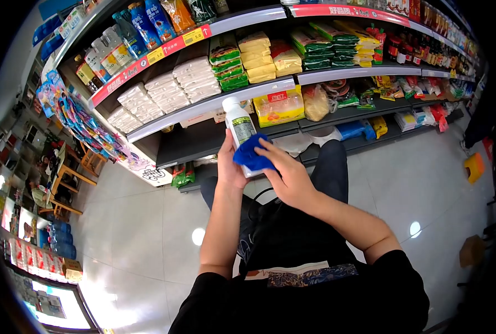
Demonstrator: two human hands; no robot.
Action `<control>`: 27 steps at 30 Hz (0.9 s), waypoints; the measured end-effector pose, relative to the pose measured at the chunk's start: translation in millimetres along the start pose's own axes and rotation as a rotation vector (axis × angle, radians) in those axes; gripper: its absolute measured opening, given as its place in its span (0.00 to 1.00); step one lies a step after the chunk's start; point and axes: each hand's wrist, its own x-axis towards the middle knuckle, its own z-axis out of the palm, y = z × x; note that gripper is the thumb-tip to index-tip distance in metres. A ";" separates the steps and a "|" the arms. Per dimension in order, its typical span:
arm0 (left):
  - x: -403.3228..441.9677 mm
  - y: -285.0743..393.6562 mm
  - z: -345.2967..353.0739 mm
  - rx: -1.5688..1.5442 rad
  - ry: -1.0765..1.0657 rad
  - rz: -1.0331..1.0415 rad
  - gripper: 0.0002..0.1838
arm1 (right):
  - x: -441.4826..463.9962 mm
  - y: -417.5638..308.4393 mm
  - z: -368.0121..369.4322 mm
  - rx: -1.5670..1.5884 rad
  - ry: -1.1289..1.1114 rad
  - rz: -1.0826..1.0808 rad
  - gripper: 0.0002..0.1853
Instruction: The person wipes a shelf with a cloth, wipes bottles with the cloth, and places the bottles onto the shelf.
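A white bottle (240,123) with a green and dark label stands slightly tilted in front of the shelves. My left hand (229,161) is wrapped round its lower left side. A bunched blue cloth (253,154) lies against the bottle's lower part, and my right hand (284,170) presses it there with bent fingers. The cloth covers part of the label and some of my right fingertips. Behind the bottle is the dark lower shelf (195,146), with a yellow package (278,107) to the right.
Stacked white packs (195,78) and green and yellow packets (258,58) fill the middle shelf. Bottles (147,25) line the upper shelf. Colourful hanging packets (81,119) are at the shelf's left end. A yellow object (474,167) and a brown box (472,251) are at right.
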 end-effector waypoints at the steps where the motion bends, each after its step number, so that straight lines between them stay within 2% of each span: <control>1: 4.3 2.3 -10.3 0.005 -0.016 0.018 0.25 | -6.6 -1.5 -1.2 0.000 -0.016 -0.002 0.20; 2: 8.2 4.6 -18.9 0.013 -0.033 0.036 0.26 | -10.5 -2.4 -3.1 0.001 -0.031 -0.004 0.19; 5: -1.3 8.8 0.4 -0.011 0.029 0.041 0.26 | -11.0 -0.1 -16.3 0.280 -0.056 0.374 0.18; 6: -5.1 9.9 8.2 -0.009 0.065 0.046 0.26 | -5.6 -2.1 -19.7 0.385 0.037 0.429 0.17; 7: -6.1 12.9 5.5 0.013 -0.060 0.007 0.26 | 5.1 -11.6 -28.4 0.407 0.079 0.476 0.17; 8: -6.2 6.4 7.7 0.040 0.055 0.014 0.27 | 17.6 -17.2 -36.4 0.427 0.122 0.525 0.16; 10: -10.7 0.2 23.2 0.084 0.020 -0.016 0.27 | 41.9 -5.3 -37.9 0.288 0.211 0.219 0.16; 11: -9.3 -4.4 17.4 0.090 -0.046 -0.019 0.25 | 59.5 4.8 -34.5 0.130 0.254 -0.068 0.17; 12: -5.8 -11.6 11.8 0.125 -0.039 0.006 0.23 | 70.8 6.7 -32.4 0.034 0.187 -0.108 0.17; 14: -13.1 -15.7 30.6 0.117 0.023 0.021 0.23 | 75.0 16.4 -16.7 -0.100 -0.010 -0.106 0.20; 18: -7.3 -13.6 22.2 0.158 0.171 0.073 0.22 | 54.9 17.2 2.9 -0.212 -0.004 -0.166 0.20; 20: -1.2 -12.1 2.7 0.079 0.075 0.058 0.24 | 37.8 13.7 6.2 -0.246 -0.067 -0.230 0.19; 22: 2.8 -0.8 -4.6 -0.082 -0.088 -0.073 0.26 | 20.7 2.2 6.6 -0.227 -0.109 -0.204 0.19; 27: 5.0 10.3 -6.8 0.002 0.009 -0.045 0.26 | -5.4 -7.9 3.3 -0.213 -0.161 -0.196 0.21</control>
